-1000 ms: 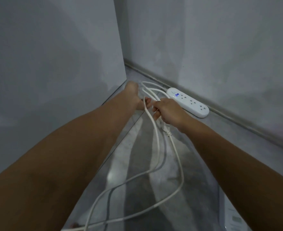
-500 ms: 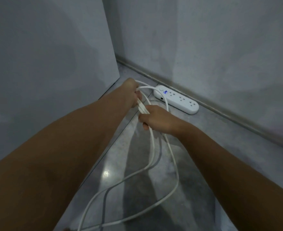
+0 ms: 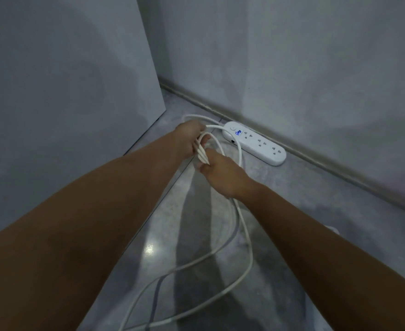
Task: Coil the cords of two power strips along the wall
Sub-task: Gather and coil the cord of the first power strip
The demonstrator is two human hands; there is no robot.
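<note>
We see both bare forearms reaching forward over a smooth, glossy grey floor (image 3: 292, 235) that shows a mottled concrete look and a bright glint of light. Our left hand (image 3: 188, 139) is closed around several gathered loops of a thin, round white cord (image 3: 246, 237), its fingers wrapped tight on the bundle. Our right hand (image 3: 220, 173) sits just beside it, nearly touching, fingers pinched narrow on the same bundle of strands where they cross between the two hands. From there the cord falls in long, slack curves across the floor toward the bottom of the view, casting soft grey shadows.

Just beyond the hands lies a white power strip (image 3: 255, 143), a flat plastic bar with rounded ends, lying on the floor close along the baseboard (image 3: 328, 168). Its top carries a round button, a small blue lit display and three socket groups in a row. One cord loop arcs over to its near end.

The walls (image 3: 292, 68) are matte pale grey, and a plain flat grey panel (image 3: 65, 80) stands upright on the left.
</note>
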